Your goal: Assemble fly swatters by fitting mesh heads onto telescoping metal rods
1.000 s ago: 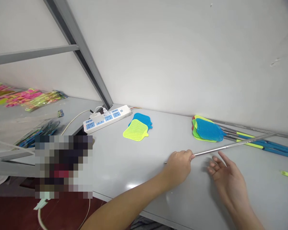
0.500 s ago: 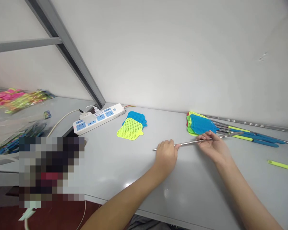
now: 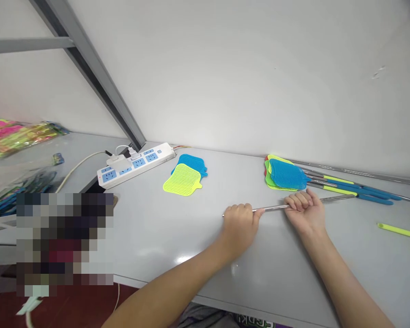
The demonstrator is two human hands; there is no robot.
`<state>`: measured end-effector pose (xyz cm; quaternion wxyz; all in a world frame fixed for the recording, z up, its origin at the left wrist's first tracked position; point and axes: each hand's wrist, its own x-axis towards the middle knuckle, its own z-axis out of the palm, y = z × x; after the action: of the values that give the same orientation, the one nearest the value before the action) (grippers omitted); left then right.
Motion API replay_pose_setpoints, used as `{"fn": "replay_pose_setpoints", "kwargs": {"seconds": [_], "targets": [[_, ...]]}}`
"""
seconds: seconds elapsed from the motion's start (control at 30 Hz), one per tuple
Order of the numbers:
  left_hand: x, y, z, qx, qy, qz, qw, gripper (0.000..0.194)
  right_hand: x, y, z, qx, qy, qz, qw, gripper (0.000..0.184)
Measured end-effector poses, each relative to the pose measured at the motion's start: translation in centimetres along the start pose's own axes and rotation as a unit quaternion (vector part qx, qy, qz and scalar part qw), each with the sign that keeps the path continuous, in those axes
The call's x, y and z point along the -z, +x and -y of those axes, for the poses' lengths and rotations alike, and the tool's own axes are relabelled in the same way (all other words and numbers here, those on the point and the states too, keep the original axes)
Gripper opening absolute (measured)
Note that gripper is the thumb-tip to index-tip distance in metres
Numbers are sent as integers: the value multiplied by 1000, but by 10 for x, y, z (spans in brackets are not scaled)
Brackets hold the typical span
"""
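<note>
A thin metal rod (image 3: 272,208) lies low over the grey table (image 3: 177,232), running left to right. My left hand (image 3: 239,224) is closed round its left part, with a short tip sticking out past the fist. My right hand (image 3: 305,209) is wrapped round the rod further right, and the rod's far end (image 3: 341,198) reaches toward the swatter handles. Just behind my right hand is a stack of assembled fly swatters (image 3: 285,175) with blue and green heads.
Two loose swatter heads, yellow over blue (image 3: 184,175), lie beside a white power strip (image 3: 135,163) with plugs and a cable. A yellow-green handle (image 3: 399,231) lies at the right. Bagged colourful items (image 3: 18,136) sit far left. A grey metal frame (image 3: 89,73) slants up the wall.
The rod has become shorter between my hands. My right hand came from open beside it to wrapped round it, and the rod has dropped closer to the table.
</note>
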<state>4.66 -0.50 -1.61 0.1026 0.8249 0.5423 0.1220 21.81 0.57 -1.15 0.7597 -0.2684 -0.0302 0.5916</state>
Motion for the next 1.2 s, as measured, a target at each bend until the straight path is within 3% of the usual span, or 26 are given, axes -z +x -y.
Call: {"fn": "replay_pose_setpoints", "kwargs": {"seconds": [0.2,0.53,0.77,1.2], "targets": [[0,-6,-11,19,-2,47,999,44,3,-4,-2,15,15,-15,1000,39],[3,-7,-6,14,15,58,998,35,3,-9,-15,31,25,-5,999,40],[12,-11,-9,2,0,57,998,18,-5,-17,-22,34,26,-3,999,41],[9,-12,-7,-8,-49,48,998,13,-9,-22,-24,54,14,-7,998,42]]}}
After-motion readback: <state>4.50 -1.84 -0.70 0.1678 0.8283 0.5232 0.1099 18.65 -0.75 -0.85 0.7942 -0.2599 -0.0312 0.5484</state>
